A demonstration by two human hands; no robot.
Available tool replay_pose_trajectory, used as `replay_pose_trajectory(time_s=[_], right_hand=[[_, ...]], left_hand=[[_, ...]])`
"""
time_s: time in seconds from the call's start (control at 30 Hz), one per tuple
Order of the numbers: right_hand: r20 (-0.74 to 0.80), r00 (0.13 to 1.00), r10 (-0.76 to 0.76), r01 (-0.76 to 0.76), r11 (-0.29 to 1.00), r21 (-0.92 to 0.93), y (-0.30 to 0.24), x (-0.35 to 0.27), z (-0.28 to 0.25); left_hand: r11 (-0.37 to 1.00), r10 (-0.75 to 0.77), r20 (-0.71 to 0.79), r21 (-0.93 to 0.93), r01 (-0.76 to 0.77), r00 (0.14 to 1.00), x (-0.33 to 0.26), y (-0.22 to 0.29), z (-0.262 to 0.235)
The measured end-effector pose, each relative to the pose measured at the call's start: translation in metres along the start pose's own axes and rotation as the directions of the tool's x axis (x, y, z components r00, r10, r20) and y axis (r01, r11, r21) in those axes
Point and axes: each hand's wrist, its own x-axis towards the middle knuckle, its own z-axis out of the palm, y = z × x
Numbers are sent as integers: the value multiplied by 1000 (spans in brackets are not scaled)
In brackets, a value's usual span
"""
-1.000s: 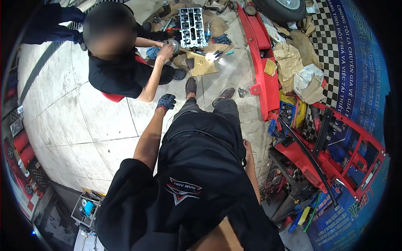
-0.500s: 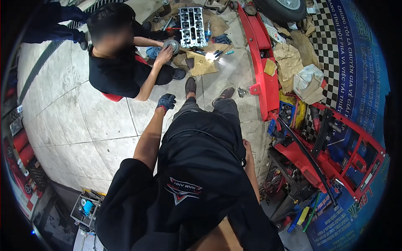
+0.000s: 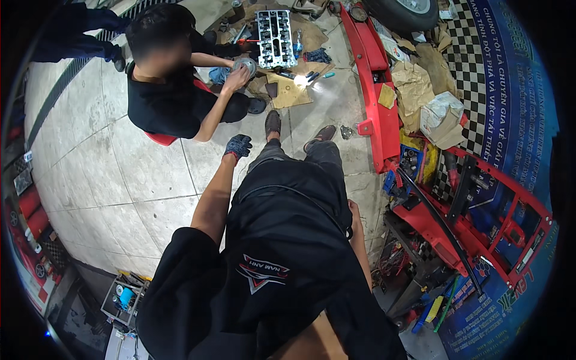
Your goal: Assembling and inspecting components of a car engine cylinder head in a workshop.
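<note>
My left hand (image 3: pixel 239 146), in a dark patterned work glove, hangs beside my left thigh. Its fingers look curled in, and nothing shows in them. At my right hip is my right hand (image 3: pixel 354 210), bare and seen only in part; its fingers are mostly hidden. Ahead and to the left sits a co-worker (image 3: pixel 168 90) in black, on a red seat, holding a round grey metal part (image 3: pixel 245 65). Beyond that person's hands, an engine cylinder head (image 3: pixel 276 39) lies on cardboard. I touch none of these things.
A long red steel frame (image 3: pixel 375 90) lies on the floor at right, with crumpled brown paper (image 3: pixel 414 93) beside it. Further back stands a wheel (image 3: pixel 408 12). Pens and a bright light (image 3: pixel 302 81) are on the cardboard (image 3: pixel 288 96). Another person's legs (image 3: pixel 78 39) show far left.
The co-worker's hands and the round metal part have shifted very slightly. Both my hands stay where they were.
</note>
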Motion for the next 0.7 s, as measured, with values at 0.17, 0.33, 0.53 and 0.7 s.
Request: replay_pose_trajectory(time_s=[0.17, 0.33, 0.53, 0.7], right_hand=[[-18, 1000, 19, -20, 997, -70, -9, -1, 5], [9, 1000, 14, -14, 1000, -4, 11, 5, -3], [10, 1000, -17, 18, 995, -101, 14, 10, -4], [-104, 994, -39, 6, 952, -306, 11, -15, 23]], left_hand=[[992, 85, 12, 89, -86, 996, 5, -5, -2], [1000, -21, -18, -10, 21, 1000, -1, 2, 1], [1000, 0, -33, 14, 1, 999, 2, -3, -6], [964, 67, 69, 253, -83, 995, -9, -13, -12]])
